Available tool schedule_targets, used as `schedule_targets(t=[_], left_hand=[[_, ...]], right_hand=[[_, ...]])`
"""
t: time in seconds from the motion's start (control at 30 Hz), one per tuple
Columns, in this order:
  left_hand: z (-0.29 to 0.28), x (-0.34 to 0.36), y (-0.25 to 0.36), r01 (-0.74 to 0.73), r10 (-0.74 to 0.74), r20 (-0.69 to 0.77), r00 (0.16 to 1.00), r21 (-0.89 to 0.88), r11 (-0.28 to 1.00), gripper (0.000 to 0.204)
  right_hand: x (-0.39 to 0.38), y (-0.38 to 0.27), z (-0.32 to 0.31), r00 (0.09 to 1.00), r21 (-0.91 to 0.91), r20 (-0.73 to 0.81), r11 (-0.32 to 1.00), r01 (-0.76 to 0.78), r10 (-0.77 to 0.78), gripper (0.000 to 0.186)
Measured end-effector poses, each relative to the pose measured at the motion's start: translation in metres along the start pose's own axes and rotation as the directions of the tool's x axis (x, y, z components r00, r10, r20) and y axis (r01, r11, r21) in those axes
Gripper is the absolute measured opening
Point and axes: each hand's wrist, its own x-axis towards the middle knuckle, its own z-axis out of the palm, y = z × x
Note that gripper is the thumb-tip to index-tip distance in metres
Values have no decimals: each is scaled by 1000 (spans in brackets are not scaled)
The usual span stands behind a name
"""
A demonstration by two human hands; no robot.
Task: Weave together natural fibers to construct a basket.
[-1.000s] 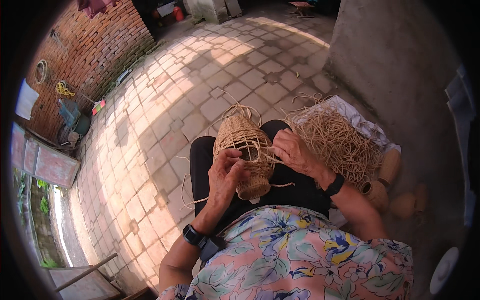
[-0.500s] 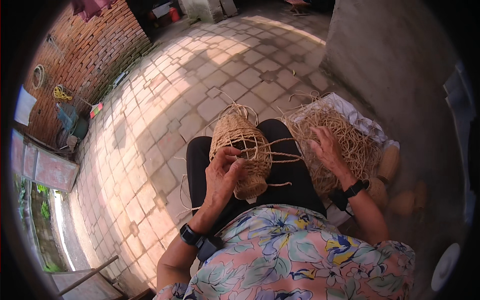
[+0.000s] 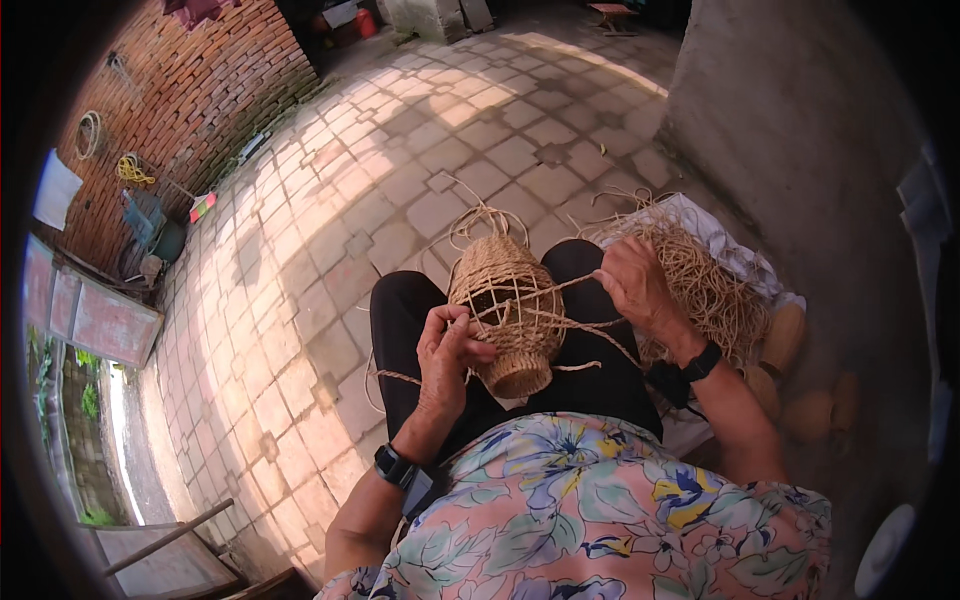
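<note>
A tan woven straw basket (image 3: pixel 497 262) lies between my thighs, its narrow neck toward me. Open lattice shows around its middle, with dense weave at both ends. My left hand (image 3: pixel 445 360) is closed on the basket's left side near the neck, thumb and fingers bent against the weave. To the right of the basket, my right hand (image 3: pixel 640 290) pinches a twisted straw cord (image 3: pixel 563 287), which runs taut from the lattice. More loose cord ends stick out from the basket's right side, far end and left, some crossing my dark trousers.
A heap of loose straw cord (image 3: pixel 712 290) rests on a white sack (image 3: pixel 755 262) at my right. Several woven pieces (image 3: pixel 783 338) lie beside it near the grey wall (image 3: pixel 790 130). A brick wall (image 3: pixel 220 90) stands far left, beyond the paved floor (image 3: pixel 300 290).
My right hand, open before, has closed on the cord and drawn it tight. The basket sits slightly farther right in view. My left hand has slid to the basket's left side.
</note>
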Motion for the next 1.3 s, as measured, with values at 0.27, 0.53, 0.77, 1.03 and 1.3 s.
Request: schedule_targets(t=[0.27, 0.53, 0.77, 1.03, 1.3], left_hand=[[24, -19, 21, -164, 67, 192, 979, 556, 815, 22], [36, -22, 29, -453, 255, 375, 891, 734, 507, 24], [42, -27, 41, -427, 162, 399, 903, 785, 449, 29], [4, -13, 20, -28, 13, 69, 998, 217, 976, 24], [-14, -9, 3, 64, -64, -8, 998, 43, 997, 26]], right_hand=[[-31, 16, -5, 992, -11, 83, 995, 98, -97, 11], [-44, 59, 38, 989, -223, -2, 964, -144, 147, 12], [-152, 218, 1, 782, -697, -110, 514, -501, 613, 17], [-152, 213, -57, 561, -406, -163, 463, -788, 811, 23], [8, -37, 28, 985, 202, 167, 979, 20, -54, 23]])
